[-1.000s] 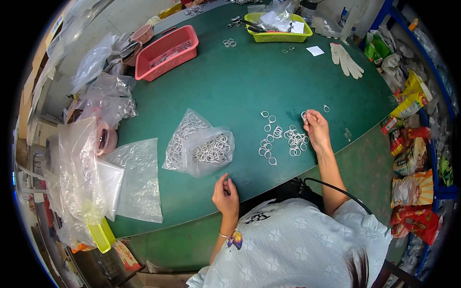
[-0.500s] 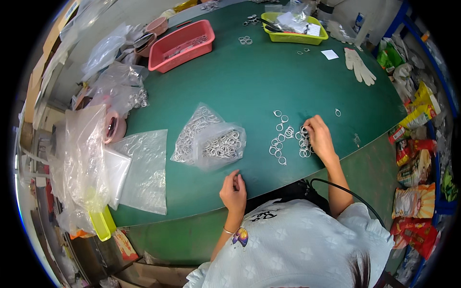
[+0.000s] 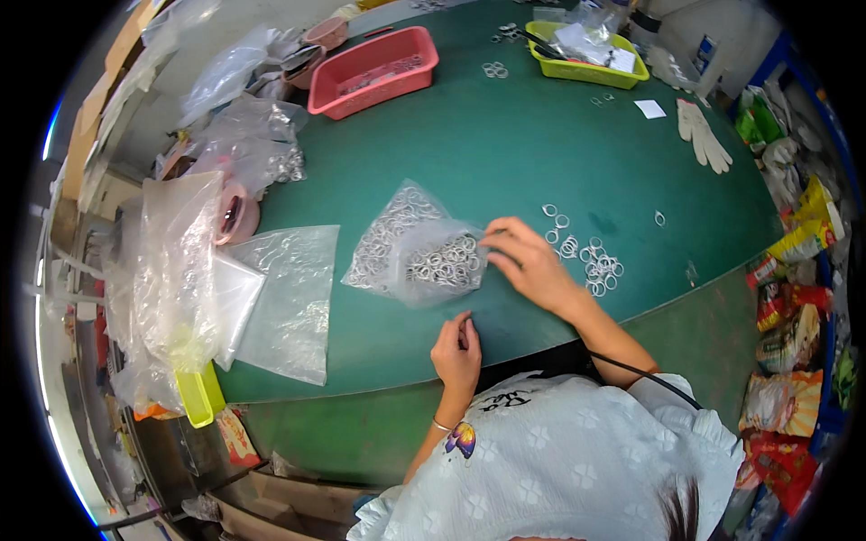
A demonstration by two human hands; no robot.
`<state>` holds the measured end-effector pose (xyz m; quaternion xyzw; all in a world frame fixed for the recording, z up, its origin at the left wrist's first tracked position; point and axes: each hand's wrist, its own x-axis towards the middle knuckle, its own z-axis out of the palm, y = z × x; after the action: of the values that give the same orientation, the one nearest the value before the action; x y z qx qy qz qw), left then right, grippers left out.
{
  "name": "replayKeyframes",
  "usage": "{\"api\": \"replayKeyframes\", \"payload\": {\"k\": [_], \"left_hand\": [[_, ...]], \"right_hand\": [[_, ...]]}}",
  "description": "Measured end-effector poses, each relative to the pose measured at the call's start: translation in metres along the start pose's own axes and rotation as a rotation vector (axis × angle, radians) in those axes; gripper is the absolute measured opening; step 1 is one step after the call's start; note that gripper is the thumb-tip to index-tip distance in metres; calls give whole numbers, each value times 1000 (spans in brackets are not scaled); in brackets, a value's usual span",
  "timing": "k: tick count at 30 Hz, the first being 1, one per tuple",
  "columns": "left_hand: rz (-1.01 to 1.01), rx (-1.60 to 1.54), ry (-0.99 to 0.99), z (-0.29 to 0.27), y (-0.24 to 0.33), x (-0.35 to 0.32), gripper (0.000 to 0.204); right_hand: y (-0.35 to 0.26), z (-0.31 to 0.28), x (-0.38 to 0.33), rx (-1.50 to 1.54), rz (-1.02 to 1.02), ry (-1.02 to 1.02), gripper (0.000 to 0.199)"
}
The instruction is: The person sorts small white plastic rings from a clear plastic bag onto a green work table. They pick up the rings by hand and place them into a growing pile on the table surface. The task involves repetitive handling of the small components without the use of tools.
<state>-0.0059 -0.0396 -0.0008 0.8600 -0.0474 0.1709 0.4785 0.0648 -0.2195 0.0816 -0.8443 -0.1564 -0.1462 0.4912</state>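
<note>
My right hand [image 3: 534,269] is open, fingertips at the right rim of a clear plastic bag [image 3: 417,290] full of silver-grey metal rings [image 3: 444,261]. Between its fingers I see no ring, though the tips blur against the bag. Right of this hand, a cluster of small rings [image 3: 600,269] lies on the green table [image 3: 505,153], and a few more rings [image 3: 561,222] trail above it. The hand hides part of the table there. My left hand [image 3: 457,353] rests at the near table edge below the bag, fingers curled; what they enclose, if anything, is hidden.
Flat clear bags [image 3: 293,298] lie to the left, beside a hanging plastic sheet [image 3: 176,261]. A pink tray [image 3: 379,97] and a yellow-green tray [image 3: 591,74] stand at the back. A white glove [image 3: 702,135] and a single ring [image 3: 659,218] lie on the right.
My right hand has moved left from the ring cluster to the bag's rim, its fingers now spread. The left hand stays curled at the table edge. The whole view has shifted slightly.
</note>
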Motion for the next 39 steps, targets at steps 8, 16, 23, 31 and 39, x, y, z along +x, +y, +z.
{"api": "replayKeyframes", "payload": {"k": [8,16,23,31,39], "left_hand": [[-16,44,-60,-1,5,0,16],[5,68,-38,0,4,1,15],[-11,78,-57,-1,6,2,13],[21,85,-46,-2,7,2,12],[20,93,-47,-4,9,2,10]], "right_hand": [[52,-88,-72,-468,329,171,25],[78,-73,-73,-673,357,203,19],[75,-76,-75,-635,244,361,19],[88,-69,-74,-742,248,238,16],[26,-38,-35,-331,89,478,12]]}}
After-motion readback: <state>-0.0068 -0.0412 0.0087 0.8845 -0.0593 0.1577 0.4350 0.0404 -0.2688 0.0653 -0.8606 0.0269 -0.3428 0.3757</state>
